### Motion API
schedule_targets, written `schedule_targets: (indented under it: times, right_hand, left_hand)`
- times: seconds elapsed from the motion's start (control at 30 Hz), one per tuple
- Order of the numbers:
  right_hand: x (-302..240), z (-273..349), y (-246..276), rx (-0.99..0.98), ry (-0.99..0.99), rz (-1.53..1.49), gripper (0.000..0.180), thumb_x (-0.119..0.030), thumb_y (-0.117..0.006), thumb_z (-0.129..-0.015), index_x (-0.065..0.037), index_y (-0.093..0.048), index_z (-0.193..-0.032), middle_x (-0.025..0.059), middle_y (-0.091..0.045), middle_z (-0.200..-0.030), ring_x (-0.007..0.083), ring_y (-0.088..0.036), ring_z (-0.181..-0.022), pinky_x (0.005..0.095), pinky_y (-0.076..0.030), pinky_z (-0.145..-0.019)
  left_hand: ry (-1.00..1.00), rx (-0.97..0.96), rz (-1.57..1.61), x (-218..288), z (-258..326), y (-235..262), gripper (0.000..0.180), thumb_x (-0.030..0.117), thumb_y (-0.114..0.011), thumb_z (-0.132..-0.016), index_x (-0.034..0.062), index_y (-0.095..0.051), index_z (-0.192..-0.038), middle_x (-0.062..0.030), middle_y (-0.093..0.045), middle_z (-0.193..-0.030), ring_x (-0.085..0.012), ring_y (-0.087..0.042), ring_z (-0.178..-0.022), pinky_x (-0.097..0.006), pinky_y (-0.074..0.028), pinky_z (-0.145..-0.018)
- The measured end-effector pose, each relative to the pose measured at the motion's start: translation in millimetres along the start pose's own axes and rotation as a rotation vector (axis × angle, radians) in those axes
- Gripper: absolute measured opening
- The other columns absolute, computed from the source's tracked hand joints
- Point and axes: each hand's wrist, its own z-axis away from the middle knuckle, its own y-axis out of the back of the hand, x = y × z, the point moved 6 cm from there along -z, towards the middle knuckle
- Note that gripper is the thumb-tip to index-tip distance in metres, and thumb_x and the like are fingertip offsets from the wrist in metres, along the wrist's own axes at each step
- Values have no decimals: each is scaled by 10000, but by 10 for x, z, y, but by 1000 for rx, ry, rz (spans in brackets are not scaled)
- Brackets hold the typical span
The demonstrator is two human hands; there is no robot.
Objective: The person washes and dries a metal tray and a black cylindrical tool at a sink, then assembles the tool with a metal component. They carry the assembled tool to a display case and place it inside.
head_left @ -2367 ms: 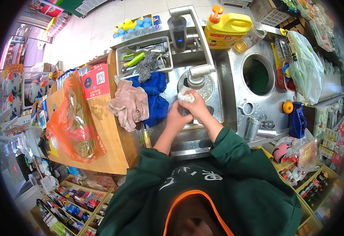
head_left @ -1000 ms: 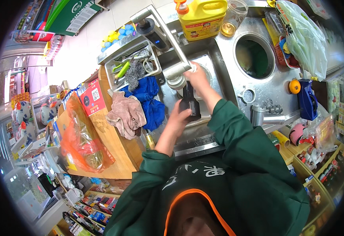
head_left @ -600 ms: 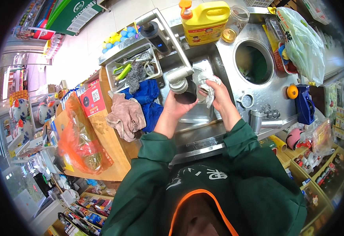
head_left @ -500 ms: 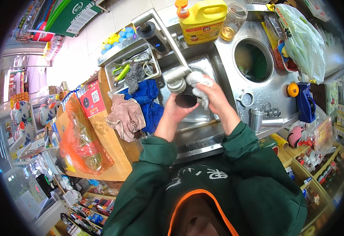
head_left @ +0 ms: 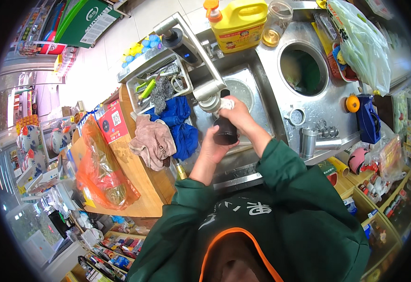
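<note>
glossy dark bottle (head_left: 225,133), shiny metal sink (head_left: 267,99), matt blue cloth (head_left: 184,137)

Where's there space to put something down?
Maybe the steel counter, between the round hole and the metal parts, or the strip of wooden table between the orange bag and the gloves. The sink's left side is crowded: gloves, blue cloth, white basket.

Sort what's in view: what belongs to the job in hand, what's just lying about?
In the job, judging by the hands:
dark bottle, gripped by the left hand
white cloth, in the right hand
sink, beneath them

Apparently lying about:
yellow jug
clear jar
orange bag
white basket
</note>
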Motion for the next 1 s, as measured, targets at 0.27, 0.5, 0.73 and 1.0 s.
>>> schedule_targets:
  times: [0.27,0.5,0.73,1.0]
  right_hand:
    - [21,-488,365,106,-171,-507,307,-18,-663,-824,-15,-575,-1118,76,-664,-948,177,-643,-847,305,-550,-733]
    - [-301,276,181,45,47,-418,385,-72,-682,-836,-14,-559,-1197,79,-666,-1005,147,-638,-868,277,-513,-759]
    - [-257,-225,169,208,-58,-210,347,-49,-672,-822,-20,-585,-1156,58,-653,-983,143,-622,-882,286,-506,-766]
    - [37,47,60,-99,-240,-559,372,4,-652,-813,-41,-566,-1172,75,-660,-1003,184,-650,-888,314,-548,-721]
  left_hand:
    - [-54,-141,274,70,-18,-87,611,428,-538,-811,22,-503,-1266,-195,-592,-1176,-340,-602,-1010,-468,-532,-849]
    - [-114,-195,267,374,-382,-299,620,603,-486,-910,147,-492,-1330,-81,-520,-1345,-270,-518,-1198,-461,-520,-867]
    - [10,-182,231,66,-64,-225,540,485,-454,-905,106,-527,-1282,-143,-589,-1226,-322,-593,-1056,-465,-521,-855]
    - [90,-213,335,-6,-9,-101,605,510,-498,-858,72,-521,-1274,-208,-591,-1167,-366,-611,-963,-495,-549,-821]
